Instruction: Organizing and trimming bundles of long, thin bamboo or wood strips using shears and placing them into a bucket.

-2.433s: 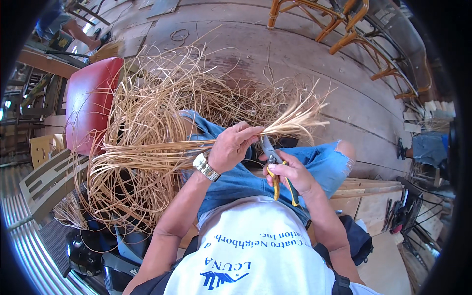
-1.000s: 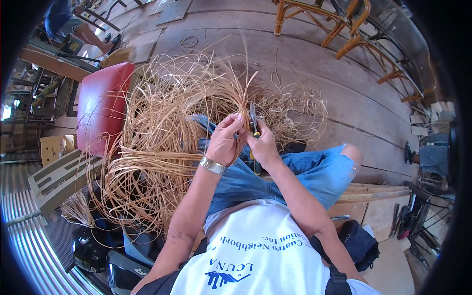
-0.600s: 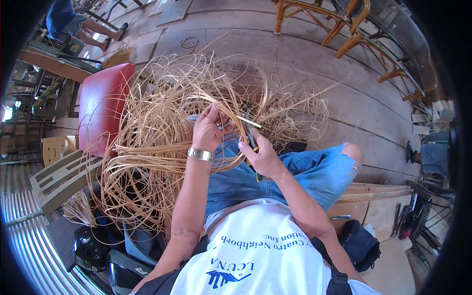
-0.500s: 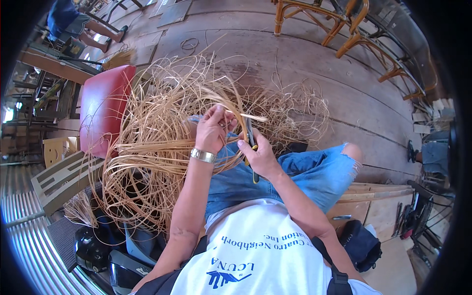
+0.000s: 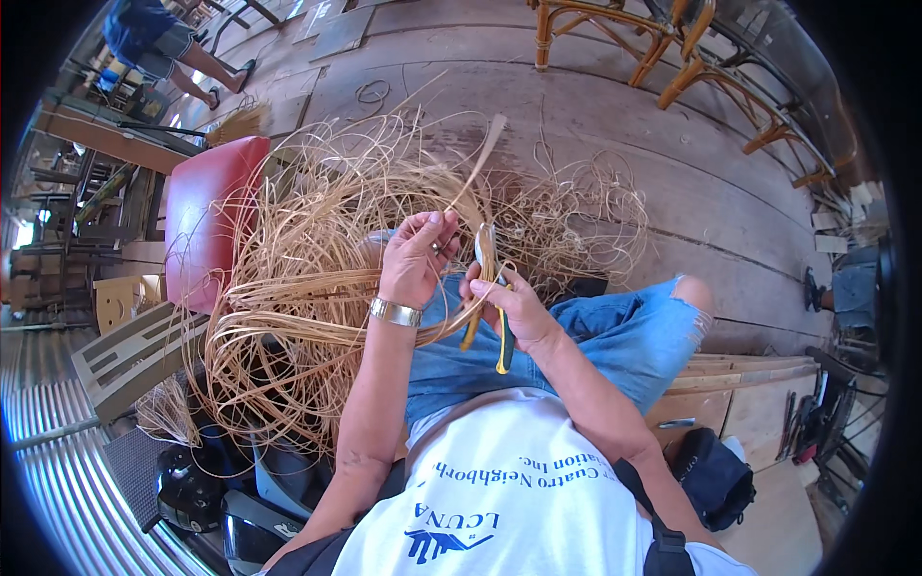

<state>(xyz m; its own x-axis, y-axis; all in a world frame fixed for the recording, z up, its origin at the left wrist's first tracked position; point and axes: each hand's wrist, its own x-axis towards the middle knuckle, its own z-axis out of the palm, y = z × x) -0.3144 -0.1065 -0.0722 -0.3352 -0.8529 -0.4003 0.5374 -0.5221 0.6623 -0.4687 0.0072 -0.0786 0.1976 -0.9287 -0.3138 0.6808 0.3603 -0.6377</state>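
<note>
My left hand point(image 5: 420, 252), a metal watch point(image 5: 395, 312) at its wrist, pinches a thin rattan strip point(image 5: 473, 176) between thumb and fingertip. The strip's flat, frayed end points up and away from me. Just to the right, my right hand point(image 5: 514, 305) is closed round a pair of pliers point(image 5: 505, 351) with yellow-and-dark handles, their metal head upward. Strips of a rattan bundle point(image 5: 298, 283) run beside the pliers and pass under my left wrist. Whether the jaws bite on a strip is hidden.
A tangled rattan heap point(image 5: 336, 192) spreads over the plank floor. To the left stand a red padded seat point(image 5: 213, 221) and a slatted wooden piece point(image 5: 139, 355). Rattan chair frames point(image 5: 663, 48) are at the far right. A person point(image 5: 158, 43) stands far left; a dark cap point(image 5: 711, 475) lies near right.
The strip end has swung from pointing right to pointing up and away. The pliers' handles have turned and now show spread apart below my right hand.
</note>
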